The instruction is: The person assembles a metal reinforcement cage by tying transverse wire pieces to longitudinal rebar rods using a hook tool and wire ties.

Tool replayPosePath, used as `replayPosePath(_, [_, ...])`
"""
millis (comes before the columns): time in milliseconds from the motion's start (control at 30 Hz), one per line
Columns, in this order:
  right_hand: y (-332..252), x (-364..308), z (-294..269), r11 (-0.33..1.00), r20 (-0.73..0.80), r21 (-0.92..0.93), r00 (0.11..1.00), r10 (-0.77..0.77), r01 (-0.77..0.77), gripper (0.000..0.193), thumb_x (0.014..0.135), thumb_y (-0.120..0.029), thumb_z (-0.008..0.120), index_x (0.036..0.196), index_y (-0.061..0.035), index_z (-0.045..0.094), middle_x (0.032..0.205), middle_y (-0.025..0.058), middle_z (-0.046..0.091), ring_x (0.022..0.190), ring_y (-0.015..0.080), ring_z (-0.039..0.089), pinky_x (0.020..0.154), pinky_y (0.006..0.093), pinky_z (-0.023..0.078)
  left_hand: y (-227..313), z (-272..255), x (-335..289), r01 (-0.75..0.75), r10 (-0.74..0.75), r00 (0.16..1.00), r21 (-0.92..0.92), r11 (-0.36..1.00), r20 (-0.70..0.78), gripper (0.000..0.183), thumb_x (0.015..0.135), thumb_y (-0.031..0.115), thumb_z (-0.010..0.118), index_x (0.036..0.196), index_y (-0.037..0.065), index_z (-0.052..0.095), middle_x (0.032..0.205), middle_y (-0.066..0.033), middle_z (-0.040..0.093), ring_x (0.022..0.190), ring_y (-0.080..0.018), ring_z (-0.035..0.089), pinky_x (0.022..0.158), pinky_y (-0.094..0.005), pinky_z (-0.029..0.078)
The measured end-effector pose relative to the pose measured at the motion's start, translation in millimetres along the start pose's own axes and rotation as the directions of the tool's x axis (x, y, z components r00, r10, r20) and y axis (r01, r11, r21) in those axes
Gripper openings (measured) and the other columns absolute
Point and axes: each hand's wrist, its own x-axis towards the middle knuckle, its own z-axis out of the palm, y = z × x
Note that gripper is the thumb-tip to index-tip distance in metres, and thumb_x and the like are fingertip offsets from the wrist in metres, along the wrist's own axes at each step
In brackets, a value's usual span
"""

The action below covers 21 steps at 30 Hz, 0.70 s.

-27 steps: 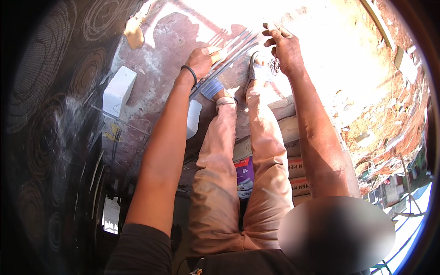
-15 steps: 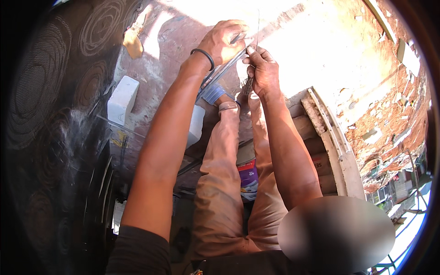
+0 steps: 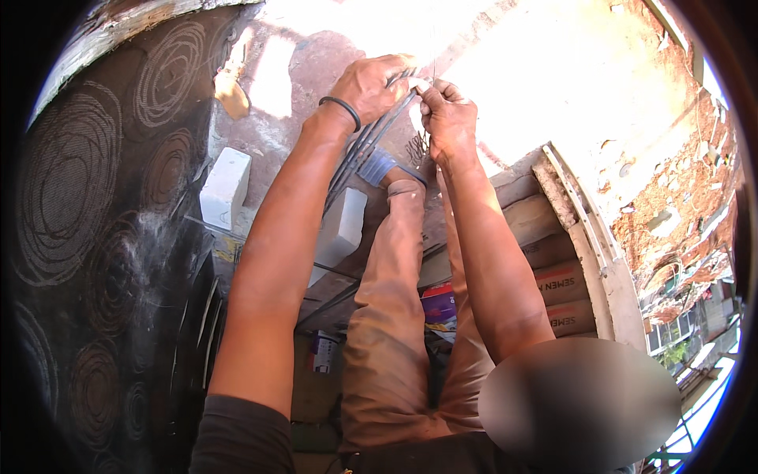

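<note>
Out in front of the person's knees, above a sunlit, dusty floor, a loose bundle of grey rods (image 3: pixel 362 146) slants from near the left shin up to the two hands. The left hand (image 3: pixel 369 88), with a black band (image 3: pixel 347 109) at its wrist, is curled around the upper part of the bundle. Just beside it, the right hand (image 3: pixel 452 118) has thumb and forefinger pressed together at the rods, seemingly pinching a thin wire (image 3: pixel 434 65) that rises upright from the fingertips; glare hides exactly where it meets the metal. A tangle of fine dark strands (image 3: pixel 417 147) hangs just below the right hand, near the foot with the blue sandal strap (image 3: pixel 377 166). As for progress, the rods are already gathered side by side, but the wire's upper end stands free, so the work on it looks unfinished; whether any turn already passes around the rods cannot be told. The strands below appear unused. One white block (image 3: pixel 227 188) lies left of the left forearm, and another white block (image 3: pixel 343 227) sits between that forearm and the left leg. Stacked bags (image 3: pixel 562 286) lie beyond the right forearm.
</note>
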Motion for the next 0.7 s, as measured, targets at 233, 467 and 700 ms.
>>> replayPosePath(233, [-8,8,-7,0.996,0.131,-0.062,0.989,0.065,-0.057,0.004,0.089,-0.003,0.064,0.092,-0.0043,0.062,0.066,0.0001,0.057,0.048,0.0043,0.045,0.04,0.0185,0.033,-4,1,-4,0.107,-0.113,0.993,-0.146,0.984,-0.034,0.035,0.091,0.014,0.061,0.121,-0.005,0.06,0.11,-0.0168,0.067,0.1,-0.0245,0.065,0.087,-0.0346,0.052])
replayPosePath(467, [-11,8,-13,0.996,0.281,-0.056,0.956,0.078,-0.065,0.006,0.092,-0.009,0.064,0.096,-0.0045,0.062,0.067,0.0023,0.058,0.047,0.0048,0.045,0.04,0.0167,0.034,-27,7,-26,0.321,-0.385,0.923,-0.551,0.77,0.001,0.03,0.091,0.014,0.061,0.118,-0.001,0.064,0.104,-0.0156,0.069,0.091,-0.0167,0.067,0.078,-0.0307,0.055])
replayPosePath(700, [4,12,-18,0.998,0.304,-0.007,0.951,0.061,-0.062,0.017,0.092,-0.008,0.064,0.107,-0.0019,0.061,0.072,0.0037,0.06,0.048,0.0048,0.045,0.039,0.0169,0.033,-32,20,-24,0.363,-0.449,0.892,-0.662,0.656,0.045,0.028,0.094,0.013,0.059,0.116,-0.004,0.062,0.091,-0.0075,0.069,0.076,-0.0101,0.064,0.067,-0.0242,0.053])
